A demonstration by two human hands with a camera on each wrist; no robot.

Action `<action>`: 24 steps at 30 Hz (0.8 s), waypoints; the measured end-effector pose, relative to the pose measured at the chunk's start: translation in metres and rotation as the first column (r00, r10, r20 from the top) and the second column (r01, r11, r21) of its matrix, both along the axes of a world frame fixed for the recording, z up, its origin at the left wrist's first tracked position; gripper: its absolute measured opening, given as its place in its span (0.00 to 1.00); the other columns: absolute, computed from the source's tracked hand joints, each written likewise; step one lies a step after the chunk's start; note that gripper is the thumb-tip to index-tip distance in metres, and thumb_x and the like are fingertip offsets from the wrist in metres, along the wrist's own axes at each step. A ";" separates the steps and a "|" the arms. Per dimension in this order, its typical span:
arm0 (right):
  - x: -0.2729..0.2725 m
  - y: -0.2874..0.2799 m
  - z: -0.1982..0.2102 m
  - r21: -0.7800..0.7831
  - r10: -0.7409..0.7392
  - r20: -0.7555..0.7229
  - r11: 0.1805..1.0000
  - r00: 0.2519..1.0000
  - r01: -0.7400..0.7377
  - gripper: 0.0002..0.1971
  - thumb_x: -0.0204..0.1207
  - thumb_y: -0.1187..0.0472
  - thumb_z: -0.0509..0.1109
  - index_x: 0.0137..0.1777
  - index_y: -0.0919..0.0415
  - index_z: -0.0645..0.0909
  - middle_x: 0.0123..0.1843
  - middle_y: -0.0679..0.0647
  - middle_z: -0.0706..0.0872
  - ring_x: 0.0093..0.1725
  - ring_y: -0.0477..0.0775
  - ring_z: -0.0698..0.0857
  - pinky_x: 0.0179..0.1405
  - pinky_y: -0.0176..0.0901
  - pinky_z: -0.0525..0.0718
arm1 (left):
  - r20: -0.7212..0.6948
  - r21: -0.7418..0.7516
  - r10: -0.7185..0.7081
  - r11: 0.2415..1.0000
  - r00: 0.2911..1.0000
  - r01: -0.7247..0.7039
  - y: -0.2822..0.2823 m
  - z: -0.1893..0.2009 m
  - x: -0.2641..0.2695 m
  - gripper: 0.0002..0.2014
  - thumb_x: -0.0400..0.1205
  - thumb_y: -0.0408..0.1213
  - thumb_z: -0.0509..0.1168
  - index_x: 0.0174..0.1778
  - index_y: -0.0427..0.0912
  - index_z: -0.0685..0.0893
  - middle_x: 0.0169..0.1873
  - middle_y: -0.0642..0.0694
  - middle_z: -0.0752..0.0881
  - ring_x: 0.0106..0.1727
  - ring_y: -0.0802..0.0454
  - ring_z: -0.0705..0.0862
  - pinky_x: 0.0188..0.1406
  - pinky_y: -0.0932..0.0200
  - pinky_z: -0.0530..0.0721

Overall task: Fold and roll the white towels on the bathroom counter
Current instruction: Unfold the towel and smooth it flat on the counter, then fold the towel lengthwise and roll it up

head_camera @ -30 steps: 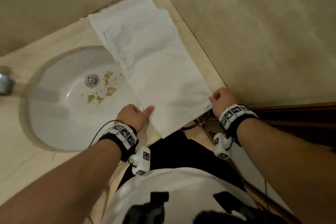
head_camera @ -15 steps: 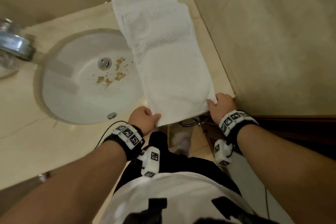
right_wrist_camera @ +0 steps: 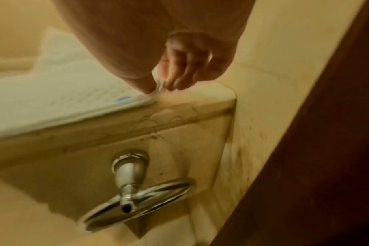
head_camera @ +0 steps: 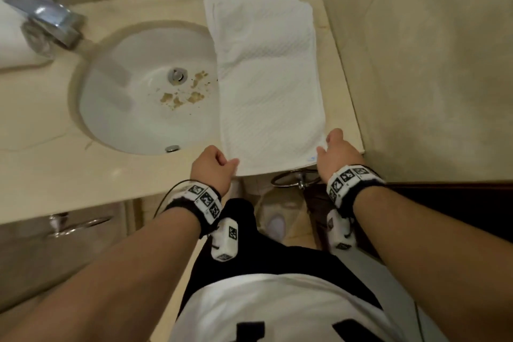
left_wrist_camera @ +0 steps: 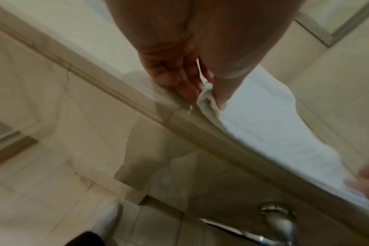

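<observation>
L hand (head_camera: 212, 165) & R hand (head_camera: 334, 151) pinch towel's (head_camera: 268, 86) near corners, prob.

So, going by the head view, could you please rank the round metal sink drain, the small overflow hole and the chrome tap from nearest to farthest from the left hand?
From the left hand, which pinches the white towel's near corner:
1. Small overflow hole, in the basin's near wall, just left of the hand.
2. Round metal sink drain, at the basin's middle.
3. Chrome tap, at the far left of the counter.
</observation>
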State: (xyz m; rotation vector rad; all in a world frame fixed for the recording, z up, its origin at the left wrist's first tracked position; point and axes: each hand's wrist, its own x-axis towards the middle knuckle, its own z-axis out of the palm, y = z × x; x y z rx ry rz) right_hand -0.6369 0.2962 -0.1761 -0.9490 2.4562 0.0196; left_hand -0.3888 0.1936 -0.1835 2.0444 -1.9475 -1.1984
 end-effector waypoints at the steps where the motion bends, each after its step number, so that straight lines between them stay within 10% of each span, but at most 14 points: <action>1: 0.000 0.000 -0.001 0.000 0.144 -0.147 0.989 0.978 -0.146 0.16 0.81 0.58 0.67 0.65 0.61 0.70 0.56 0.64 0.81 0.51 0.67 0.81 0.44 0.55 0.81 | 0.050 -0.057 -0.043 0.997 0.998 0.046 0.002 -0.002 -0.003 0.13 0.80 0.46 0.74 0.41 0.43 0.79 0.40 0.46 0.81 0.39 0.44 0.80 0.35 0.54 0.76; 5: 0.015 0.000 -0.005 -0.128 0.555 -0.214 0.800 0.804 -0.587 0.13 0.70 0.63 0.72 0.54 0.60 0.78 0.50 0.61 0.78 0.47 0.67 0.80 0.39 0.51 0.74 | 0.133 -0.302 -0.401 0.854 0.906 0.423 0.013 -0.003 -0.012 0.06 0.80 0.39 0.70 0.48 0.42 0.84 0.47 0.41 0.82 0.47 0.39 0.81 0.47 0.44 0.82; 9: 0.026 0.005 -0.006 -0.032 0.745 -0.137 0.655 0.653 -0.755 0.18 0.73 0.49 0.74 0.57 0.58 0.78 0.54 0.58 0.79 0.52 0.63 0.81 0.42 0.51 0.77 | 0.214 -0.303 -0.668 0.649 0.713 0.698 0.027 -0.008 -0.018 0.11 0.75 0.40 0.74 0.51 0.42 0.86 0.49 0.41 0.84 0.49 0.37 0.83 0.45 0.43 0.83; 12: 0.023 0.010 -0.005 0.070 0.741 -0.217 0.661 0.636 -0.747 0.15 0.73 0.62 0.73 0.59 0.60 0.77 0.54 0.60 0.80 0.51 0.64 0.81 0.38 0.50 0.68 | 0.306 -0.300 -0.723 0.544 0.619 0.784 0.029 -0.012 -0.015 0.17 0.67 0.33 0.80 0.49 0.38 0.84 0.47 0.38 0.84 0.47 0.35 0.83 0.39 0.45 0.84; 19: 0.008 0.006 -0.010 0.119 0.782 -0.225 0.614 0.581 -0.781 0.15 0.62 0.71 0.76 0.47 0.59 0.81 0.41 0.57 0.83 0.40 0.62 0.83 0.40 0.48 0.65 | 0.362 -0.372 -0.704 0.491 0.611 0.787 0.026 -0.022 -0.012 0.17 0.63 0.28 0.80 0.43 0.39 0.84 0.39 0.40 0.84 0.39 0.37 0.83 0.33 0.49 0.79; 24: 0.008 0.004 0.002 0.152 0.762 -0.177 0.646 0.622 -0.748 0.14 0.74 0.67 0.62 0.57 0.56 0.79 0.55 0.56 0.81 0.57 0.61 0.80 0.54 0.54 0.69 | 0.351 -0.353 -0.684 0.536 0.640 0.767 0.020 -0.018 -0.005 0.10 0.72 0.35 0.75 0.48 0.43 0.85 0.44 0.43 0.84 0.44 0.37 0.83 0.40 0.48 0.79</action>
